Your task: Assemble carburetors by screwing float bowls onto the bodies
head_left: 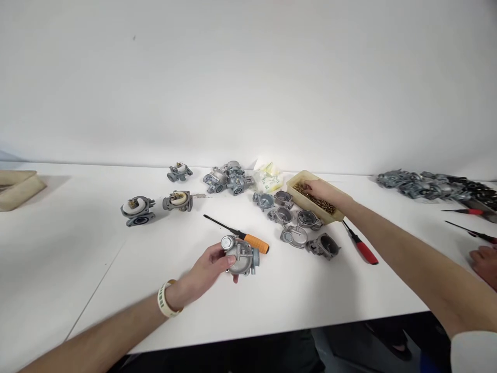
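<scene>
My left hand (212, 268) grips a grey metal carburetor (241, 259), thumb across its round cover, just above the white table. Right behind it lies a screwdriver with an orange handle (254, 242), partly covered by the carburetor. My right hand (322, 190) reaches into a cream plastic box (333, 216) of small brass-coloured screws (298, 187). Its fingers are bent together among the screws; whether a screw is between the fingertips is hidden. Several round metal bowl-shaped carburetor parts (285, 215) lie in front of the box.
Several carburetors with white floats (134, 206) stand at left; others cluster (234, 176) near the wall, beside a plastic bag (267, 178). A red-handled screwdriver (365, 252) lies right of the box. Another person's hand (485, 263) and piled metal parts (423, 184) are at far right.
</scene>
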Available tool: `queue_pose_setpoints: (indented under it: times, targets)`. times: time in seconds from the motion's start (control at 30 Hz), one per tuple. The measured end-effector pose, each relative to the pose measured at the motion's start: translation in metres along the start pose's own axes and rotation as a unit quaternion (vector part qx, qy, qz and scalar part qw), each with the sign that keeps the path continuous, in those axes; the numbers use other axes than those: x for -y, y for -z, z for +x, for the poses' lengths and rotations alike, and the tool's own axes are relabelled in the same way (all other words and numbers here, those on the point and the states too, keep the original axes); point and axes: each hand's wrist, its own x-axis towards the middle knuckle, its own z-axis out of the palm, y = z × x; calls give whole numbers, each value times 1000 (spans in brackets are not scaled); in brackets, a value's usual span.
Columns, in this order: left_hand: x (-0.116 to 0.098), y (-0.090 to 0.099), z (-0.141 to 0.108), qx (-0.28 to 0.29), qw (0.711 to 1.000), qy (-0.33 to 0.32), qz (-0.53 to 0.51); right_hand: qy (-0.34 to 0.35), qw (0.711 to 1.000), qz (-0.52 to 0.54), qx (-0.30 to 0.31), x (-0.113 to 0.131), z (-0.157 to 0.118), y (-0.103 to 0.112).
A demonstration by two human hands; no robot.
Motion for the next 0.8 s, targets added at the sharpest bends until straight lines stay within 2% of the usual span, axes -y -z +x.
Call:
queue_pose_setpoints:
  times: [0.1,0.23,0.37,0.47,0.63,0.7,0.8]
  targets:
    - [0,0,0,0,1000,3,-1,-21,1000,0,1,-10,2,3]
    - [-1,-1,0,1,1000,0,-3,-51,998,39,-27,-20,1,9]
    - [1,0,1,1,1000,-1,-6,-78,991,106,-32,-23,-11,13]
    - [5,3,2,4,1000,-9,-10,-62,980,187,-39,-20,-26,17]
    - [7,4,2,5,1000,-10,-8,12,939,341,-32,10,-55,18]
    - [6,4,1,7,1000,-6,-1,35,925,379,-4,31,-70,15]
    - [4,3,0,5,1000,-5,8,63,909,406,68,70,-98,5]
